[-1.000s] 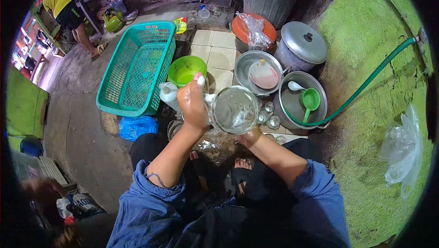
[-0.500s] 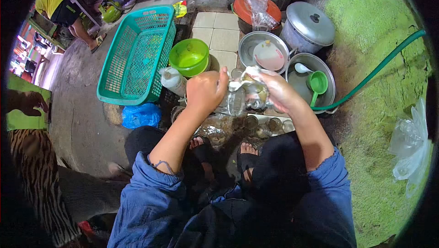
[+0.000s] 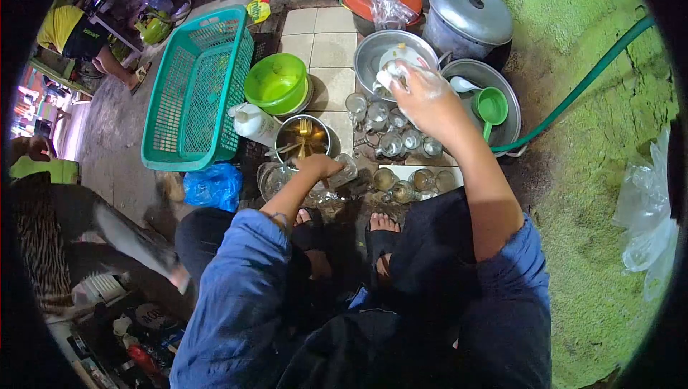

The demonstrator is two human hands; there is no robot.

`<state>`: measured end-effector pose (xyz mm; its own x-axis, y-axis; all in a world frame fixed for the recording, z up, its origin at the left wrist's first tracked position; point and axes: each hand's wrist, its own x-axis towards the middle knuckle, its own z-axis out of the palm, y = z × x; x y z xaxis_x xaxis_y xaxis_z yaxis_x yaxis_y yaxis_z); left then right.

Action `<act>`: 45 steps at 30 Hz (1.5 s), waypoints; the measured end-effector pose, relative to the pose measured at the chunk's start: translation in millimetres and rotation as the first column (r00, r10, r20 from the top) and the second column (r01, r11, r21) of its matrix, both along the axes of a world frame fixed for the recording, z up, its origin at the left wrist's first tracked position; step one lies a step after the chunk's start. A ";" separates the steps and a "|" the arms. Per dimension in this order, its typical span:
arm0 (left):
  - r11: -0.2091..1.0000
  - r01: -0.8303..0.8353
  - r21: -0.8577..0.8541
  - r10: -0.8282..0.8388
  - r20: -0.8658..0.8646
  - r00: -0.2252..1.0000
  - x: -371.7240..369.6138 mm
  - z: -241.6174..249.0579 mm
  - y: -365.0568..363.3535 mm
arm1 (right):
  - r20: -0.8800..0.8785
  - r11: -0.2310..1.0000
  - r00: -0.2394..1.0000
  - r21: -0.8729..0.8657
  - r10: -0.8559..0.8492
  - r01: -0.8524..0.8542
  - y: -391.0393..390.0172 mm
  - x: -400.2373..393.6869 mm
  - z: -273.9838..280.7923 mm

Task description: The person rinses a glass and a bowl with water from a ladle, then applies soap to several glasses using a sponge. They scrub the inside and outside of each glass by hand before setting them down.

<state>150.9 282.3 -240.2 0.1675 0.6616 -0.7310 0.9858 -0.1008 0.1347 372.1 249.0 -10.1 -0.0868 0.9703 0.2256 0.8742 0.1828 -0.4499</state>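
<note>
the hands had parted since a moment before. the left hand point(image 3: 319, 167) lowered the clear glass point(image 3: 342, 174), gripping it near the floor at six o'clock. the right hand point(image 3: 419, 91) clutched a soapy sponge point(image 3: 390, 73) over the metal basin point(image 3: 373, 48) at twelve o'clock.

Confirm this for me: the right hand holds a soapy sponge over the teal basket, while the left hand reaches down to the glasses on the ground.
Not quite. In the head view, the right hand holds the soapy sponge over the metal basin, not the teal basket, which lies well off to the left. The left hand does reach down to the glasses on the ground.
</note>
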 end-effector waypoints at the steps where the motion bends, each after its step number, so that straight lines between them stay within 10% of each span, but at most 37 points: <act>1: 0.997 -0.053 -0.050 0.055 0.022 0.998 0.2 -31.2 7.0 | 0.030 0.999 0.999 0.042 -0.020 0.019 -0.1 1.2 -2.4; 6: 0.780 -0.312 -0.542 0.611 0.554 0.566 13.7 -190.3 13.4 | -0.014 0.977 1.000 -0.213 0.024 -0.027 2.6 -3.1 16.4; 13: 0.749 -0.448 -0.488 0.663 0.568 0.487 56.2 -217.9 12.1 | 0.070 0.995 0.995 -0.075 0.072 -0.067 6.0 -5.4 0.1; 20: 0.924 -0.224 -0.310 0.368 0.561 0.741 59.9 -218.2 27.4 | 0.025 0.978 0.995 -0.188 0.102 -0.095 7.3 -1.5 1.6; 27: 0.981 -0.021 -0.191 0.156 0.727 0.669 65.9 -233.0 41.7 | 0.047 0.967 0.991 -0.227 0.126 -0.112 9.5 -5.4 2.9; 29: 0.983 -0.163 -0.080 0.181 0.509 0.842 72.1 -177.6 24.3 | 0.051 0.963 0.990 -0.243 0.132 -0.116 9.3 -6.2 -0.1; 33: 0.839 -0.486 -0.246 0.540 0.492 0.683 64.8 -242.6 -17.8 | 0.067 0.967 0.984 -0.207 0.167 -0.150 10.6 -6.1 -3.4; 38: 0.996 -0.037 0.075 -0.012 0.565 0.825 56.5 -182.7 -88.4 | 0.106 0.966 0.984 -0.233 0.142 -0.114 8.2 -5.7 -1.9; 45: 1.000 -0.017 -0.016 0.021 0.321 0.947 59.2 -129.0 -49.6 | 0.083 0.976 0.989 -0.193 0.119 -0.102 12.6 0.1 -0.7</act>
<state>210.1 232.8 -369.3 0.3820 0.6576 -0.6493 0.8918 -0.0782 0.4455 372.2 261.6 -10.8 -0.2078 0.9778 0.0266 0.8929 0.2007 -0.4029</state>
